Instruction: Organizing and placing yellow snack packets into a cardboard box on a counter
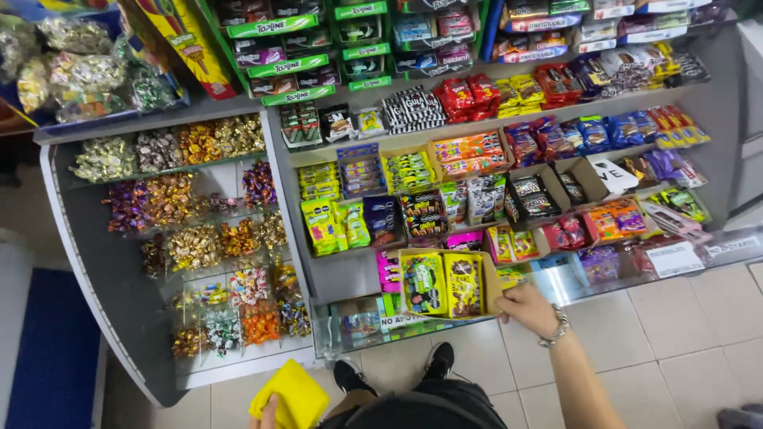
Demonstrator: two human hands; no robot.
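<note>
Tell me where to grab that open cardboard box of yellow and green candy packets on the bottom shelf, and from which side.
Take the cardboard display box by its right side wall, where the right hand already rests, and come in from the front right. The box sits at the shelf's front edge with an open top, so that wall is exposed, while other packets crowd its left. The left hand holds a yellow cloth.

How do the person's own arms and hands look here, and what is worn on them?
The right hand is bare, with no glove, and a silver metal bracelet or watch sits on its wrist. The forearm behind it has no sleeve. Of the left hand only a small part shows at the bottom edge, so what it wears cannot be told.
</note>
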